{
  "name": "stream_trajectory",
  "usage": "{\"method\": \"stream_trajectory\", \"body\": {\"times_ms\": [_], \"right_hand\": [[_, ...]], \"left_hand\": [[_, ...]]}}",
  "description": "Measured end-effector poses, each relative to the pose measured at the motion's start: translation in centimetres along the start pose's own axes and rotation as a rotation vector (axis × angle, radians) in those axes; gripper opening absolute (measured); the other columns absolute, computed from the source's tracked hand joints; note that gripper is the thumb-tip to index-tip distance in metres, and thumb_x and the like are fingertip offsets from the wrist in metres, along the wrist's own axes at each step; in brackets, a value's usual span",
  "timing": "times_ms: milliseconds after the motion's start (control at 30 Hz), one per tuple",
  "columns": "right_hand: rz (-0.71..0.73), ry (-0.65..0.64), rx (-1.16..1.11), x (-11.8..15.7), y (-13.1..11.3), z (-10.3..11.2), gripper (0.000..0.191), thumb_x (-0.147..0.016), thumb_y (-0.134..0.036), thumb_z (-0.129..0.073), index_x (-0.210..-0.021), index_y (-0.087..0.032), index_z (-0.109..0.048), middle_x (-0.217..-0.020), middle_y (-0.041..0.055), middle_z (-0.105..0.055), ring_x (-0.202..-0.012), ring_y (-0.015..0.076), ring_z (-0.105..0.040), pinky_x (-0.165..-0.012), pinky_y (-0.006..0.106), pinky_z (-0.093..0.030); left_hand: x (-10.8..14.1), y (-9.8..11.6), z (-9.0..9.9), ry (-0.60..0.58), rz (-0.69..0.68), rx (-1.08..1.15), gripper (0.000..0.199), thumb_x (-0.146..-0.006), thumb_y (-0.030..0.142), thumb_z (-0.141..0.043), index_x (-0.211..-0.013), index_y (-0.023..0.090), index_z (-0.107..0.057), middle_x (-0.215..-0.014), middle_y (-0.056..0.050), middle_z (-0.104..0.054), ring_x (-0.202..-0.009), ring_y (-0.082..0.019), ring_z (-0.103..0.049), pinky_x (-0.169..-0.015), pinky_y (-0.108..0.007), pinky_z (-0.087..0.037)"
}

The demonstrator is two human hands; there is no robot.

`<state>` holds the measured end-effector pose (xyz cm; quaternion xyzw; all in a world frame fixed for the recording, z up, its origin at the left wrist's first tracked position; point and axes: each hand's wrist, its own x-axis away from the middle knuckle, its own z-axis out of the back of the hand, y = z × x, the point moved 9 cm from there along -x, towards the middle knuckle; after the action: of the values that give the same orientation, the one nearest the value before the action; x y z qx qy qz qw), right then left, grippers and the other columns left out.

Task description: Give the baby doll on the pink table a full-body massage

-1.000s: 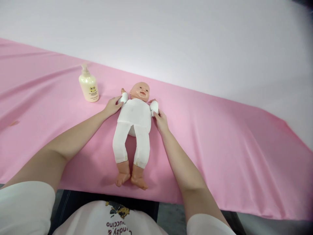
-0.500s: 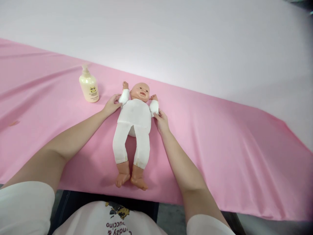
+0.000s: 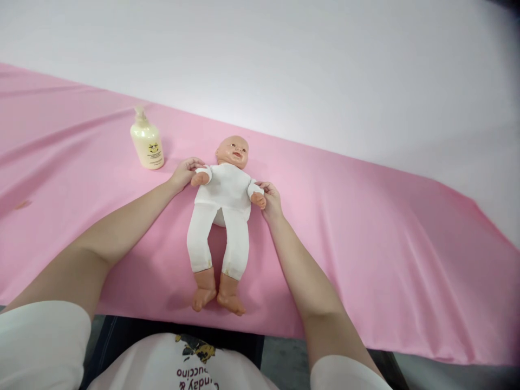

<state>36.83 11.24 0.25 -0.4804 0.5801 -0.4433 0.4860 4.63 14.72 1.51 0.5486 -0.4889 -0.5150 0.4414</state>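
Note:
A baby doll [image 3: 223, 187] with a white cloth body and bare plastic head, hands and feet lies on its back, its feet towards me. At the doll's arm on the left of the view, my left hand [image 3: 187, 172] has its fingers closed on the white sleeve part. My right hand [image 3: 271, 197] pinches the doll's other arm between thumb and fingers. Both doll arms point down along its sides, towards its feet. The fingertips of my left hand are partly hidden behind the doll's arm.
A cream-coloured pump bottle [image 3: 148, 143] stands upright to the left, beyond my left hand. Pink cloth [image 3: 365, 244] covers the table, with folds at both sides and its front edge close to my body. Behind the cloth is a white surface [image 3: 284, 65].
Both doll arms have swung from pointing up beside the head to pointing down beside the body. My hands have stayed at the arms. The bottle has not moved.

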Motion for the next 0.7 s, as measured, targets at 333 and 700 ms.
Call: {"method": "stream_trajectory", "body": {"times_ms": [333, 700], "right_hand": [[0.044, 0.067, -0.024, -0.4, 0.1, 0.2, 0.059, -0.067, -0.041, -0.072, -0.117, -0.031, -0.043, -0.112, 0.0024, -0.068, -0.101, 0.0205, -0.067, -0.093, 0.039, -0.054], [0.122, 0.066, 0.229, 0.5, -1.2, 0.3, 0.063, -0.080, -0.054, -0.067, -0.136, -0.030, -0.053, -0.135, 0.0089, -0.061, -0.121, 0.0224, -0.059, -0.107, 0.043, -0.050]], "left_hand": [[0.3, 0.9, 0.2, 0.078, -0.047, -0.108, 0.051, -0.074, 0.025, -0.068, -0.120, 0.019, -0.048, -0.096, -0.005, -0.071, -0.090, -0.021, -0.070, -0.088, -0.040, -0.055], [1.3, 2.6, -0.3, 0.043, -0.136, -0.480, 0.044, -0.087, 0.032, -0.059, -0.129, 0.019, -0.058, -0.107, -0.006, -0.070, -0.088, -0.019, -0.063, -0.086, -0.035, -0.051]]}}
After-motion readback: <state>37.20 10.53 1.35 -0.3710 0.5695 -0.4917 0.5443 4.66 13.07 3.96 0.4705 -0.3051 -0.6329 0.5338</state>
